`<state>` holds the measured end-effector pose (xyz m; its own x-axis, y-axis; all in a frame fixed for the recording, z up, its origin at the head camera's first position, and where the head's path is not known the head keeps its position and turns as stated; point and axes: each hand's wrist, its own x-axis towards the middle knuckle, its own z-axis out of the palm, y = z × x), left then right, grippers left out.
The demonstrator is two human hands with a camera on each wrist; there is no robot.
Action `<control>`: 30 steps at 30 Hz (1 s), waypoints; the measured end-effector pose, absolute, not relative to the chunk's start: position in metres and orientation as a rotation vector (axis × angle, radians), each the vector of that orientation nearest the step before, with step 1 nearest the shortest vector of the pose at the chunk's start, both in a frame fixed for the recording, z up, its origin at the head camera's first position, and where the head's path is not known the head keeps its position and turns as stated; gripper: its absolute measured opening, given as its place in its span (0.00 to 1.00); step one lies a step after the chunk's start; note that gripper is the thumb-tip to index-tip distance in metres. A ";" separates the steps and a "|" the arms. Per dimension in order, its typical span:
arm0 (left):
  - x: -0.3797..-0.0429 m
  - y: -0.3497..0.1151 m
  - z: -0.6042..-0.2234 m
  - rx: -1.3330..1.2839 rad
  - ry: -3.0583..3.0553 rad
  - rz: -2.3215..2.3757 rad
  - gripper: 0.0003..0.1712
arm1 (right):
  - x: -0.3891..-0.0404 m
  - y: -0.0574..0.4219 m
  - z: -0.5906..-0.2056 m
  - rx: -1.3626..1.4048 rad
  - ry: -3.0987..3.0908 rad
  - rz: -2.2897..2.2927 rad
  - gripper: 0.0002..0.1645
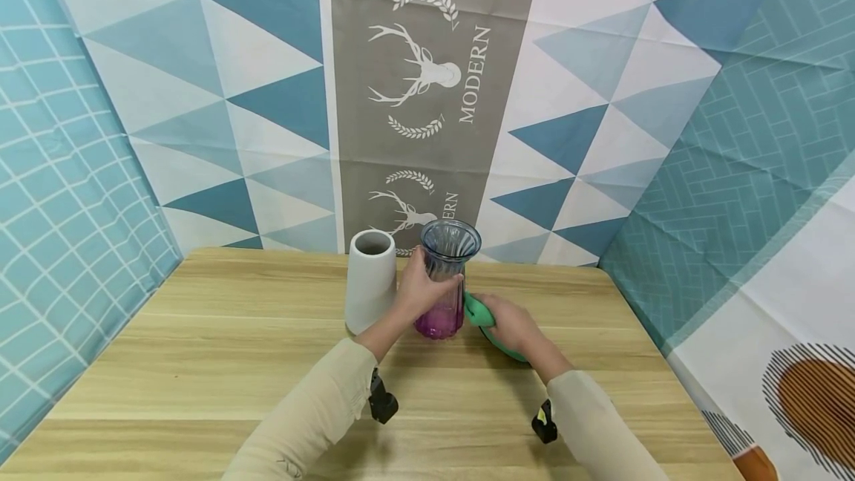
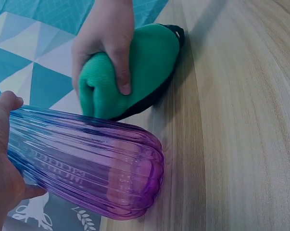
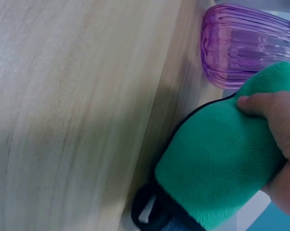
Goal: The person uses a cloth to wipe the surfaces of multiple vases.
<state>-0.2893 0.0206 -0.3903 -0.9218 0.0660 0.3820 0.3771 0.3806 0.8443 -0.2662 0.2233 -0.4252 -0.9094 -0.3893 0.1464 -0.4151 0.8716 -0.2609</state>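
A ribbed glass vase (image 1: 444,310), blue-grey at the flared top and purple at the base, stands upright near the back of the table. My left hand (image 1: 418,286) grips it around its upper part, thumb on one side and fingers on the other. In my right hand (image 1: 510,324) is a folded green cleaning cloth (image 3: 217,159) with dark edging and a black loop. The cloth's folded end (image 2: 94,86) is right beside the vase's right side; whether it touches the glass I cannot tell.
Left of the glass vase stands a white tapered vase (image 1: 369,288), close to my left forearm. A wooden table (image 1: 220,362) carries everything. Patterned cloth hangings (image 1: 280,95) rise behind its back edge and along both sides.
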 end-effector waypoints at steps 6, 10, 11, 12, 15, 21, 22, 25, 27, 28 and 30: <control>-0.290 0.021 -0.391 -0.386 -2.364 -1.551 0.44 | -0.267 0.225 -0.431 0.627 -2.996 0.432 0.32; -0.289 0.021 -0.390 -0.384 -2.370 -1.556 0.44 | -0.266 0.228 -0.427 0.599 -2.983 0.498 0.33; -0.289 0.021 -0.389 -0.382 -2.373 -1.557 0.44 | -0.266 0.229 -0.426 0.596 -2.971 0.521 0.33; -0.288 0.021 -0.389 -0.381 -2.375 -1.560 0.44 | -0.266 0.230 -0.424 0.591 -2.961 0.543 0.33; -0.287 0.021 -0.388 -0.376 -2.376 -1.571 0.43 | -0.266 0.232 -0.418 0.569 -2.922 0.607 0.32; -0.287 0.021 -0.388 -0.366 -2.378 -1.630 0.44 | -0.269 0.233 -0.403 0.517 -2.832 0.786 0.33; -0.287 0.022 -0.388 -0.362 -2.377 -1.638 0.44 | -0.270 0.232 -0.400 0.512 -2.810 0.822 0.33; -0.288 0.022 -0.388 -0.361 -2.368 -1.660 0.45 | -0.272 0.229 -0.392 0.506 -2.756 0.888 0.34; -0.288 0.022 -0.389 -0.366 -2.364 -1.669 0.45 | -0.274 0.226 -0.386 0.509 -2.719 0.916 0.34; -0.288 0.022 -0.388 -0.369 -2.362 -1.672 0.45 | -0.274 0.225 -0.383 0.507 -2.702 0.923 0.34; -0.288 0.022 -0.389 -0.376 -2.358 -1.672 0.44 | -0.274 0.222 -0.378 0.501 -2.669 0.931 0.33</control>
<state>-0.2884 0.0221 -0.3886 -0.9415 0.0768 0.3280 0.3350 0.3178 0.8870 -0.2742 0.2219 -0.3776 -0.9039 -0.2317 0.3595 -0.4050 0.7337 -0.5455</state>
